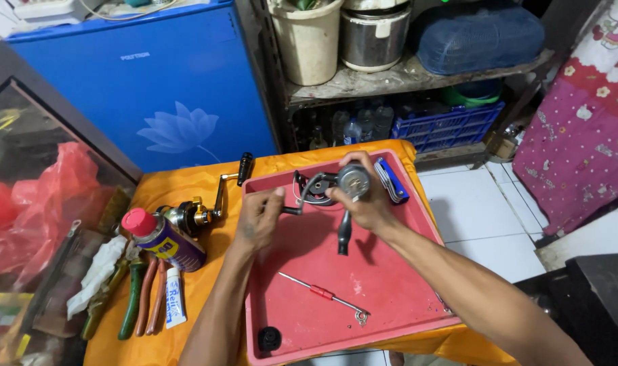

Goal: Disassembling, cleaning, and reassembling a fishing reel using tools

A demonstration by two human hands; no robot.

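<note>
Both my hands hold a dark spinning fishing reel [336, 184] above a red plastic tray [390, 285]. My right hand [371, 203] grips the reel's body and silver spool, with the foot hanging down below it. My left hand [258, 218] pinches the reel's thin black handle arm on its left side. On the tray below lie a thin red-handled tool [322, 294] and a small black round cap [269, 337]. A blue multi-tool [392, 179] rests at the tray's far right edge.
A second, gold and black reel [199, 211] with a long crank lies on the orange cloth [180, 186] left of the tray. Beside it are a red-capped spray can [161, 238], pliers [141, 295], a small tube [175, 305] and a white rag [97, 274]. A blue fridge [153, 88] and cluttered shelf [404, 80] stand behind.
</note>
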